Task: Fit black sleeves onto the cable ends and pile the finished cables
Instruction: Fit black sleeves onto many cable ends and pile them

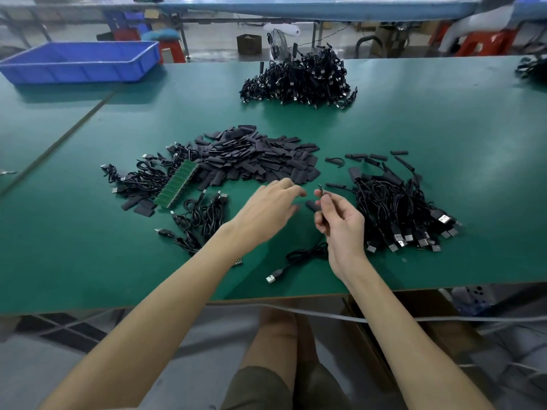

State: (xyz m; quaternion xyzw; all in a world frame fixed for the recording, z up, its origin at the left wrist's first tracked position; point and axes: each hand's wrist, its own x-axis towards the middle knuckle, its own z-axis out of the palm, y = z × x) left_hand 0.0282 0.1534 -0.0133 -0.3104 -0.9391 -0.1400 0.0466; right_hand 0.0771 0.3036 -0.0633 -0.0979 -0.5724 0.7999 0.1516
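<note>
Head view: a big heap of flat black sleeves (254, 158) is seen in the middle of a green table top (414, 128). Just in front of the heap, a left hand (266, 211) is held low over the table, its fingers loose and spread, with nothing gripped in them. Just right of that hand, a thin black cable with a silver plug (305, 254) is pinched near its small end by the curled thumb and fingers of a right hand (340, 220). The small end is held up, close to the near right edge of the heap. The rest of the cable is laid in loops on the table, nearer the person than the heap.

One single black sleeve (310, 205) is laid flat between the two hands. A pile of black cables (396, 211) is seen right of the heap, and a bigger far pile (299, 78) behind it. A long green circuit board strip (177, 184) is laid against the heap's left side, among more cables. A blue plastic tray (80, 62) is set far behind and left of the heap.
</note>
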